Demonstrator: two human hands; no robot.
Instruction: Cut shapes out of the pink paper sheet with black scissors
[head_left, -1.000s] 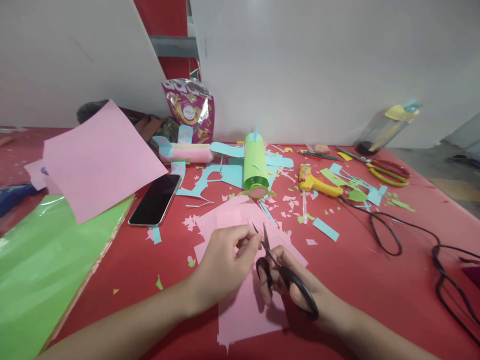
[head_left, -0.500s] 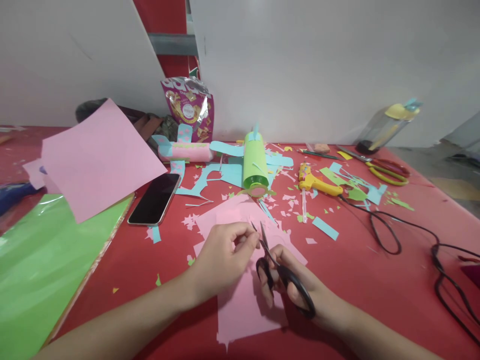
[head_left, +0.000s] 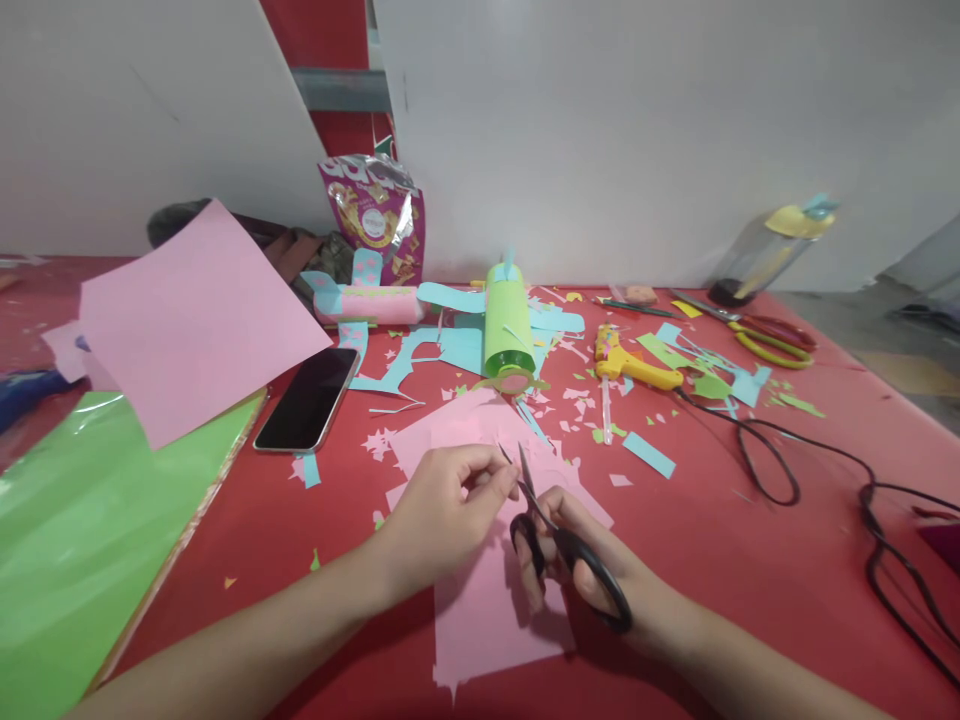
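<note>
My right hand (head_left: 574, 560) has its fingers through the handles of black-handled scissors (head_left: 592, 580), whose blades are parted and point away from me. Beside the blades, my left hand (head_left: 454, 500) is closed in a pinch, thumb against fingers. What it pinches is too small and hidden to make out against the pink behind it. Under both hands lie sheets of pink paper (head_left: 495, 625) with ragged cut edges. Just beyond the paper stands a green paper-covered tube (head_left: 508, 320) with light-blue paper wings.
A phone (head_left: 307, 400), a green pack (head_left: 112, 540) and a large pink sheet (head_left: 199, 325) lie left. A pink paper plane (head_left: 379, 303) and snack bag (head_left: 375, 215) are behind. Rightward are a yellow glue gun (head_left: 637, 370), its black cord (head_left: 810, 440), larger scissors (head_left: 769, 340) and a clear bottle (head_left: 772, 255).
The view has shifted very slightly. Both hands and the scissors keep practically the same pose, blades still parted.
</note>
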